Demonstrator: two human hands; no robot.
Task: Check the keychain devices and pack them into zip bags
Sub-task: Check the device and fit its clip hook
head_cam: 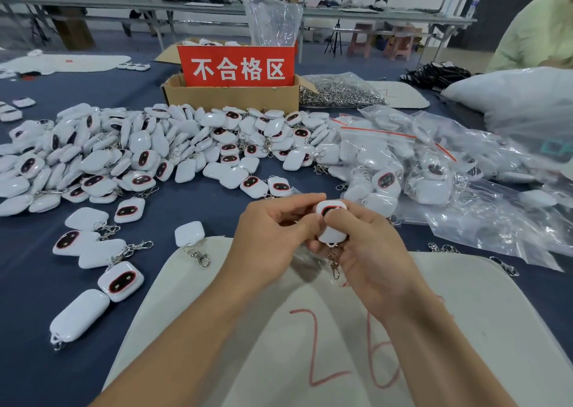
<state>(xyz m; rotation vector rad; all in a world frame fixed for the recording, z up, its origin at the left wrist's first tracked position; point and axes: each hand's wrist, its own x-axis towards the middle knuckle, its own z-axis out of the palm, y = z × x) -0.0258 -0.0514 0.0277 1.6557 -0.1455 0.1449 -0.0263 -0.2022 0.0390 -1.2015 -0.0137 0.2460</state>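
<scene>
The left hand [273,231] and right hand [369,251] pinch one keychain device [332,231]. It appears light, rigid, probably slippery; grip its edges, leaving the clasp [334,267] hanging.

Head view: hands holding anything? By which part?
Keychain device, by its body: left hand pinches its left edge, right hand wraps the rest. Clasp dangles free.

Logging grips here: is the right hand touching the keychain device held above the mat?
Touching. The head view shows the right hand gripping the keychain device, thumb across its face, fingers curled beneath.
</scene>
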